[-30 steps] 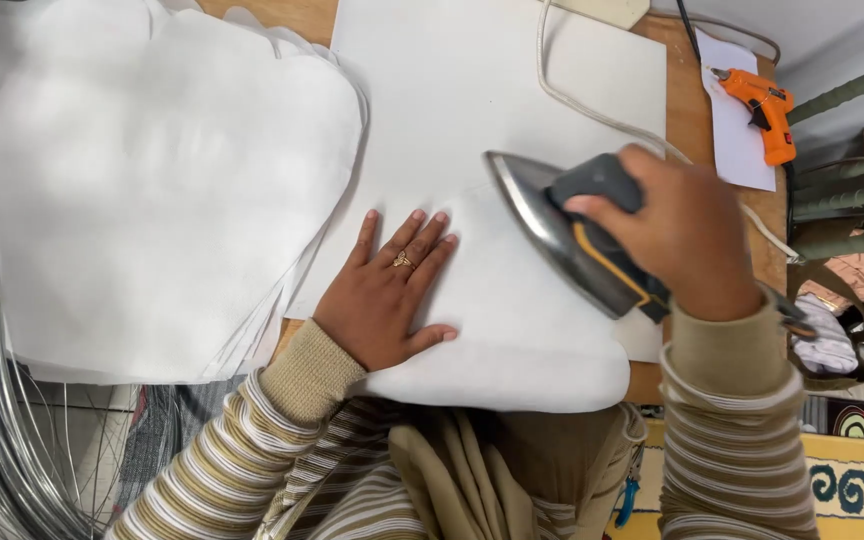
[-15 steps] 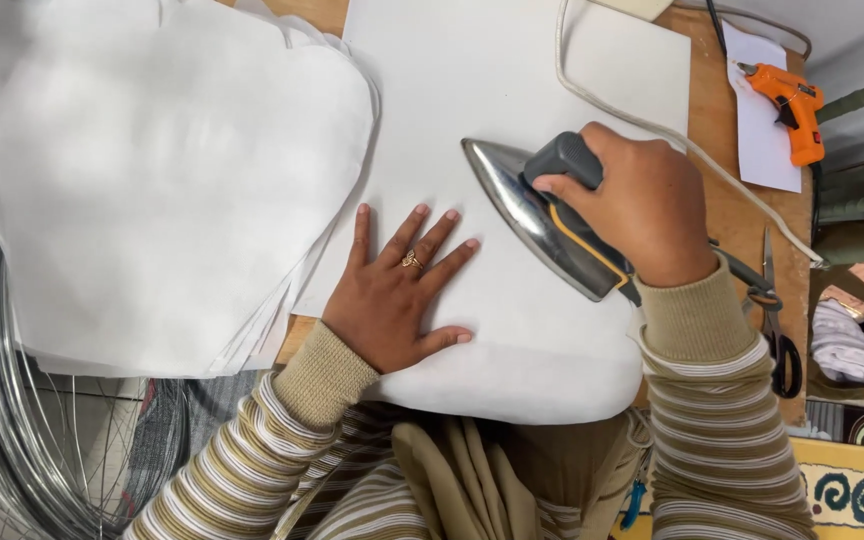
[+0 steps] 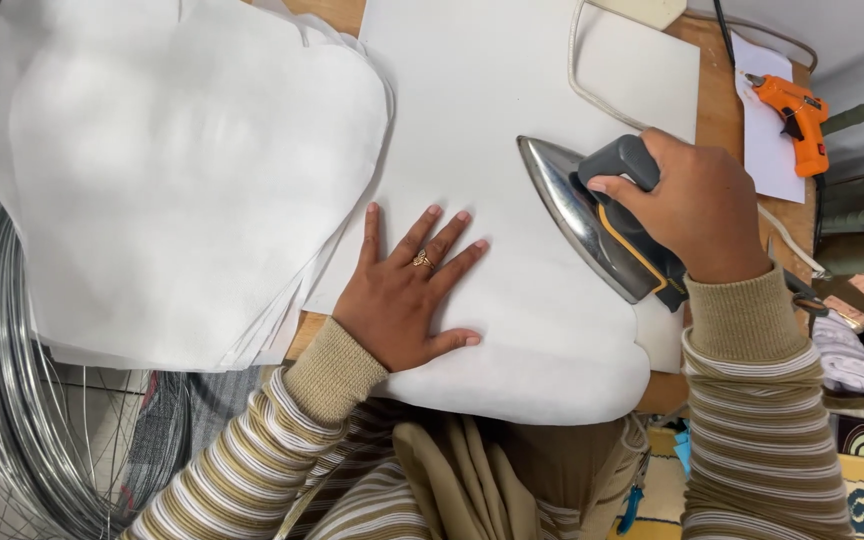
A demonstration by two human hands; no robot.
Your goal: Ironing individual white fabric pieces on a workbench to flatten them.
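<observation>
Head view: right hand [image 3: 702, 205] grips iron [image 3: 597, 215]; left hand [image 3: 402, 295] flattens white fabric [image 3: 482, 130], edge probably nearby.

You have two hands in view: left hand [image 3: 404, 298] at centre, right hand [image 3: 700, 210] right of centre. One iron [image 3: 597, 222] under your right hand. One ring [image 3: 420, 260] on your left hand. One orange glue gun [image 3: 794, 112], upper right. One stack of white cut fabric pieces [image 3: 192, 170], upper left; sheet count cannot tell. One wire coil [image 3: 2, 400], lower left. One white cord [image 3: 592, 85], top centre.
</observation>
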